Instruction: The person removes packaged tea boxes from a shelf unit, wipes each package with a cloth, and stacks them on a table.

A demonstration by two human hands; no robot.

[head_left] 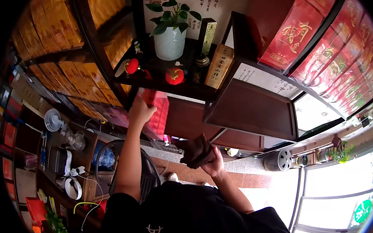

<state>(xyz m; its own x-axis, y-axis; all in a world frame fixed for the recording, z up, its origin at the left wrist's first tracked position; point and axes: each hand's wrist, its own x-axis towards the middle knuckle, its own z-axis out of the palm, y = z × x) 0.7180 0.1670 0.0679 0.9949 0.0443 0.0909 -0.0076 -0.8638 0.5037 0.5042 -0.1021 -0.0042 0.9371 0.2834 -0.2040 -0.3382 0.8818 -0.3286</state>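
My left hand (142, 110) is raised at the shelf's left part, its fingers on a pink-red package (157, 114) below the dark upper shelf. Lower and to the right, my right hand (214, 162) grips a crumpled dark brown cloth (197, 152) in front of my body. Above my left hand, the dark shelf (150, 83) bears a white pot (169, 44) with a green plant, a red round ornament (174, 76) and a second red one (131, 66). A wooden plaque (219, 66) leans at that shelf's right end.
Yellow packages (71, 76) fill shelves at the left; red packages (294, 35) stand at the upper right. A black chair (149, 170) is close by my left arm. Behind it are a desk with a white fan (54, 120) and a cable. A metal cylinder (278, 160) stands at right.
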